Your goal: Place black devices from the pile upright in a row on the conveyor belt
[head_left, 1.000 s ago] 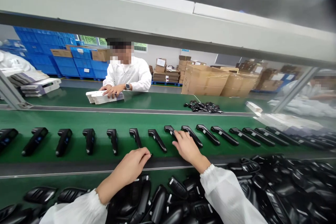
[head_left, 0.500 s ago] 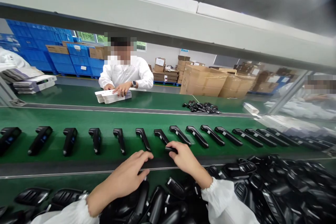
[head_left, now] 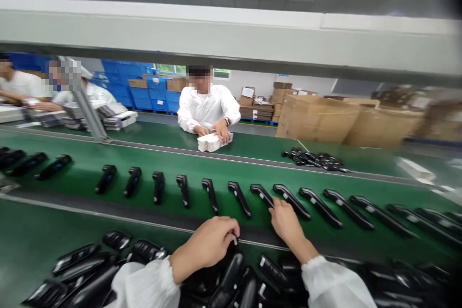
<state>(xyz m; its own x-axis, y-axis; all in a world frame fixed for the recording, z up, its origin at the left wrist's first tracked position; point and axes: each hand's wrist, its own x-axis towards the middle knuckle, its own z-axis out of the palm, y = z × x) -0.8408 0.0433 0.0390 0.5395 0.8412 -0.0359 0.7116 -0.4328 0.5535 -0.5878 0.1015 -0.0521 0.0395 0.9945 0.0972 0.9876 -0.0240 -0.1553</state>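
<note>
A black device (head_left: 263,193) is lying at the fingertips of the right hand (head_left: 288,225), whose closure is staying unclear; the left hand (head_left: 207,245) is pinching a dark part (head_left: 235,239) near a black heap (head_left: 231,274), beside the green belt (head_left: 191,166) bearing the device.

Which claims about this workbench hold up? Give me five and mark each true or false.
1. The right hand is at one of the black devices in the row. True.
2. The left hand rests on the cardboard boxes. False: the left hand is over the loose black parts nearest the camera.
3. The person opposite has both hands at white boxes. True.
4. The blue crates are right of the big cardboard boxes in the picture. False: the blue crates are left of the big cardboard boxes.
5. The row lies on a green surface. True.
</note>
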